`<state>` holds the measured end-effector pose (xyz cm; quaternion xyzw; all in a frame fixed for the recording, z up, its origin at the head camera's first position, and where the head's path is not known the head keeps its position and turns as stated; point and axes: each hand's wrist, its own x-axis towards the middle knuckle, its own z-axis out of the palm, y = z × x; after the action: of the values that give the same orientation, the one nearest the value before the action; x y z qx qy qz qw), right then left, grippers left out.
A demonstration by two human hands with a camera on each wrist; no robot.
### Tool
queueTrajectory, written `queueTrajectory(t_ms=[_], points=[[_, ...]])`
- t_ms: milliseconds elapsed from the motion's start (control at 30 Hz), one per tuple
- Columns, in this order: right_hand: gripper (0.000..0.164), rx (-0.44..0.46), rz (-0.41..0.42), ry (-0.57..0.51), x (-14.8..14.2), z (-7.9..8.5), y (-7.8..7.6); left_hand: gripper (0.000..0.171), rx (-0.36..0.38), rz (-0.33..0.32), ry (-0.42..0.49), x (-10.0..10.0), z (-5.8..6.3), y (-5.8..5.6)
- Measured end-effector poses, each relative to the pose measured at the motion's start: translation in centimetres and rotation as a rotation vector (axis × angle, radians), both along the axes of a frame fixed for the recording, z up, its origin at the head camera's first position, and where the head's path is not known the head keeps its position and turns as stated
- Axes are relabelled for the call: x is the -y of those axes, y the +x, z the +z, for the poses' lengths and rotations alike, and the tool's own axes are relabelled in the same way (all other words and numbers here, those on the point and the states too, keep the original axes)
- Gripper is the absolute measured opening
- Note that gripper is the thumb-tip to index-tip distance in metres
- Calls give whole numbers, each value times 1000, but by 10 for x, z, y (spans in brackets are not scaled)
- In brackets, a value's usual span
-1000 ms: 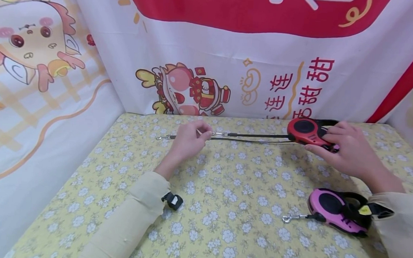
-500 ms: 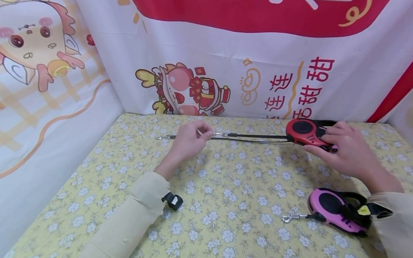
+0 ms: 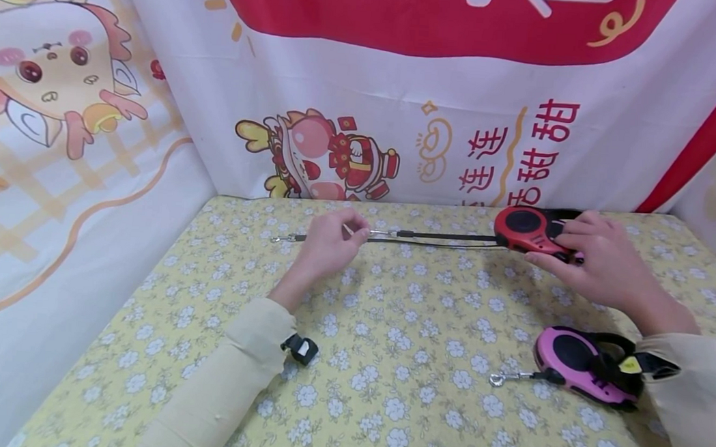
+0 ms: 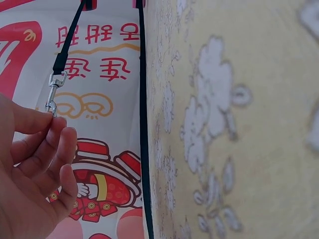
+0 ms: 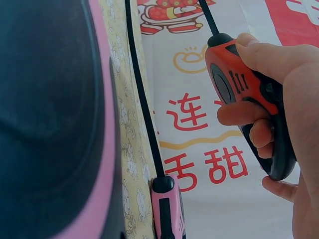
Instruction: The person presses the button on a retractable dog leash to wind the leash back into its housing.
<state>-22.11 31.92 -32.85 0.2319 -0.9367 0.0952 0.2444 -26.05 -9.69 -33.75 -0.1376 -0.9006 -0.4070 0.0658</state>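
Note:
My right hand (image 3: 605, 259) grips the red retractable dog leash (image 3: 522, 227) by its black handle, thumb along the top in the right wrist view. A short length of black strap runs left from it to a metal snap hook (image 4: 53, 92). My left hand (image 3: 335, 241) pinches the end of that hook between thumb and forefinger. Below the red leash lies a pink retractable leash (image 5: 168, 206), mostly hidden in the head view. Its black strap (image 4: 144, 119) stretches left along the table, past my left hand, to another snap hook (image 3: 282, 239).
Nearer, by my right forearm, a second pink leash (image 3: 562, 352) lies with its strap drawn in and its snap hook (image 3: 497, 379) pointing left. A floral cloth (image 3: 385, 389) covers the table. Printed curtains (image 3: 452, 86) hang behind and at the sides.
The red leash and my right hand have shifted very slightly left. My left hand keeps its pinch on the snap hook, almost unmoved.

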Motion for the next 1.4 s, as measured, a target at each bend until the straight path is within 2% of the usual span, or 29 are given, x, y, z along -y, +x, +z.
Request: queueTrajectory(t_ms=[367, 1067, 1400], points=[[41, 18, 19, -22, 3, 3, 1, 11, -29, -21, 1, -2, 2, 2], [56, 23, 45, -9, 7, 2, 1, 14, -45, -55, 5, -4, 2, 4], [54, 23, 53, -11, 12, 5, 3, 14, -49, -82, 11, -6, 2, 5]])
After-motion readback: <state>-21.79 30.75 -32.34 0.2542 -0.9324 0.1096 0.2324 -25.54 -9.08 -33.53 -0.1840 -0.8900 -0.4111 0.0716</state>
